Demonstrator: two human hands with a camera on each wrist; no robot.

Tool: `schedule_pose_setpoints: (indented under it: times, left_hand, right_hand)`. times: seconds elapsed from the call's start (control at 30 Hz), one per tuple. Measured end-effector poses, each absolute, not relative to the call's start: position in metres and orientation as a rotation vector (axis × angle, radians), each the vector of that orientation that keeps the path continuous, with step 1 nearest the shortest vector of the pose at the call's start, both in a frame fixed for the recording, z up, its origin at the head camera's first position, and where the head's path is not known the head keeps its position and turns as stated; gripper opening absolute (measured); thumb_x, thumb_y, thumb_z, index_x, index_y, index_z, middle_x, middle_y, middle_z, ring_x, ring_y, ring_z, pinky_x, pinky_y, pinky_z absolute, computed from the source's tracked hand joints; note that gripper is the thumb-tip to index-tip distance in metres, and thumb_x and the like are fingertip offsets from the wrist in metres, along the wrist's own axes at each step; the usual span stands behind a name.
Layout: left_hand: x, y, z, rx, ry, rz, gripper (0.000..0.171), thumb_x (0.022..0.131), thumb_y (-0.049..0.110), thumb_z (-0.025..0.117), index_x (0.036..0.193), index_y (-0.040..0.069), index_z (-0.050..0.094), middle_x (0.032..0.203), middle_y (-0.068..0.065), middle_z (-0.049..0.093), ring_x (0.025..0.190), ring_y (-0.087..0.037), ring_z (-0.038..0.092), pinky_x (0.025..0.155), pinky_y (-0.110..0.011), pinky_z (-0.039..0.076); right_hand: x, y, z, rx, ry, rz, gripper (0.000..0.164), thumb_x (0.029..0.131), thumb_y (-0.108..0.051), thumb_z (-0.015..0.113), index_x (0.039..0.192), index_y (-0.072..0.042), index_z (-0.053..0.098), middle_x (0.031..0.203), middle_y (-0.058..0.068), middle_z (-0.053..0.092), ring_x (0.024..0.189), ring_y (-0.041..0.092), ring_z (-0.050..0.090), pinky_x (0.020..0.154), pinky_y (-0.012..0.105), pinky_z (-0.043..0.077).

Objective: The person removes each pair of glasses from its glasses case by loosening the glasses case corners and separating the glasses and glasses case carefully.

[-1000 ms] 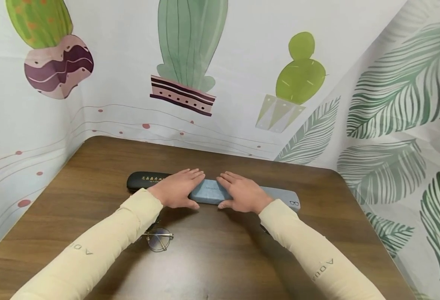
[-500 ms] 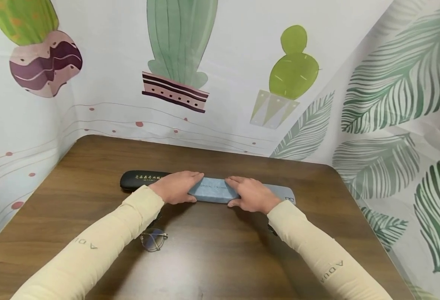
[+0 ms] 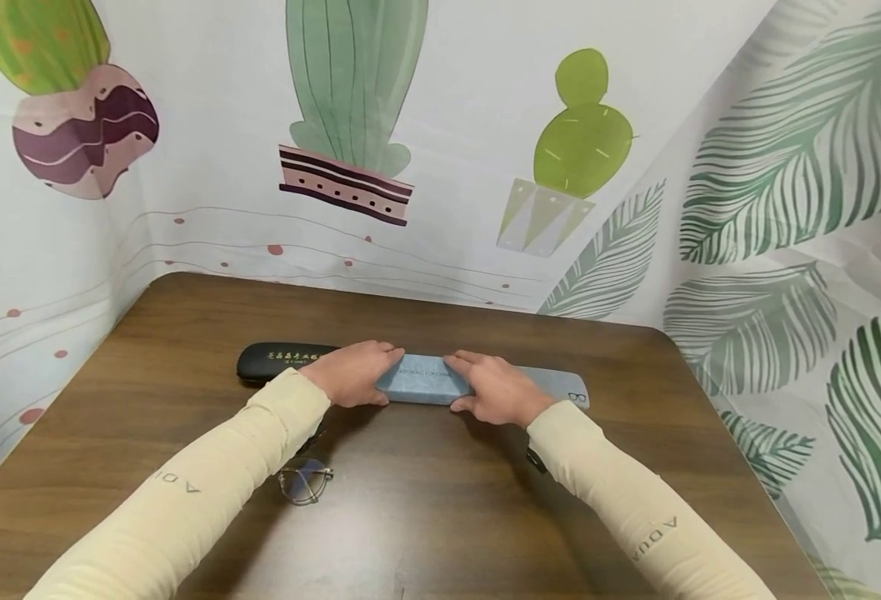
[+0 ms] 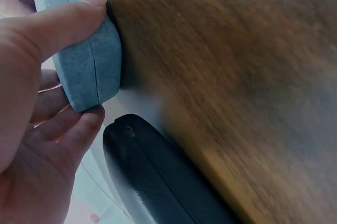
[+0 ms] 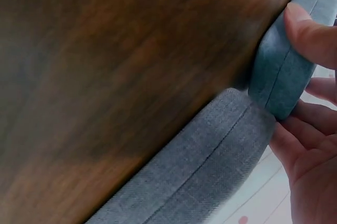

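Observation:
A blue glasses case lies in the middle of a row of three cases on the table. My left hand grips its left end, thumb on the near side and fingers behind. At its other end my right hand holds it the same way. The left wrist view shows the thumb across the blue case, close to the end of a black glasses case. In the right wrist view a grey glasses case sits right at the blue one's end.
Round-framed eyeglasses lie on the wooden table beside the left forearm, which partly hides them. The black case extends left and the grey case right. A cloth printed with cacti and leaves hangs behind the table.
The hands have moved slightly apart along the blue case, and their spread fingers have come together and down around its ends. The head view has shifted a little.

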State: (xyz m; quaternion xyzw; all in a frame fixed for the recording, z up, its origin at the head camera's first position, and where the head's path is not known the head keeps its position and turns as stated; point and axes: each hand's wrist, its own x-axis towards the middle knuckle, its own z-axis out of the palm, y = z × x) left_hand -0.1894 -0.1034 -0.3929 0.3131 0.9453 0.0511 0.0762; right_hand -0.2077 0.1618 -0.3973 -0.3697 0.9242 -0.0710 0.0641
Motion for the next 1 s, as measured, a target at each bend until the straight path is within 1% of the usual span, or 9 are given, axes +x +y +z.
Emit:
schedule_pose_setpoints:
  times: [0.13, 0.27, 0.5, 0.8, 1.0]
  left_hand:
    - [-0.189, -0.102, -0.388, 0.961, 2.864, 0.129, 0.079, 0.087, 0.029, 0.085, 0.147, -0.009, 0.050, 0.146, -0.024, 0.059, 0.133, -0.035, 0.060, 0.112, -0.043, 0.049]
    - [-0.190, -0.101, -0.381, 0.933, 2.878, 0.153, 0.080, 0.087, 0.029, 0.086, 0.147, -0.008, 0.050, 0.147, -0.024, 0.058, 0.134, -0.035, 0.060, 0.113, -0.044, 0.048]
    - [-0.189, -0.102, -0.372, 0.873, 2.854, 0.198, 0.079, 0.089, 0.029, 0.084, 0.151, -0.005, 0.048, 0.152, -0.022, 0.055, 0.139, -0.034, 0.056, 0.117, -0.045, 0.045]
    - [-0.181, -0.103, -0.357, 0.882, 2.827, 0.224, 0.079, 0.089, 0.029, 0.083, 0.151, -0.005, 0.047, 0.152, -0.021, 0.055, 0.138, -0.034, 0.056, 0.117, -0.045, 0.045]
    - [-0.172, -0.101, -0.354, 0.929, 2.822, 0.208, 0.077, 0.086, 0.029, 0.085, 0.146, -0.006, 0.052, 0.143, -0.020, 0.061, 0.127, -0.032, 0.062, 0.110, -0.044, 0.049]
  right_hand:
    - [-0.209, 0.162, -0.393, -1.117, 2.786, -0.241, 0.071, 0.091, -0.026, 0.081, 0.150, 0.000, 0.051, 0.153, 0.024, 0.054, 0.134, 0.035, 0.061, 0.111, 0.046, 0.050]
    - [-0.211, 0.163, -0.387, -1.128, 2.803, -0.267, 0.070, 0.089, -0.023, 0.082, 0.149, 0.001, 0.053, 0.151, 0.025, 0.055, 0.134, 0.036, 0.062, 0.110, 0.047, 0.051]
    - [-0.209, 0.164, -0.378, -1.131, 2.800, -0.297, 0.069, 0.089, -0.022, 0.082, 0.148, 0.001, 0.054, 0.151, 0.025, 0.056, 0.134, 0.036, 0.062, 0.111, 0.047, 0.051]
    - [-0.201, 0.163, -0.364, -1.127, 2.793, -0.287, 0.069, 0.088, -0.022, 0.082, 0.148, 0.000, 0.055, 0.150, 0.023, 0.057, 0.131, 0.036, 0.064, 0.109, 0.047, 0.051]
    - [-0.190, 0.165, -0.360, -1.070, 2.760, -0.296, 0.068, 0.089, -0.022, 0.082, 0.149, -0.002, 0.055, 0.153, 0.024, 0.054, 0.136, 0.037, 0.060, 0.108, 0.047, 0.052]
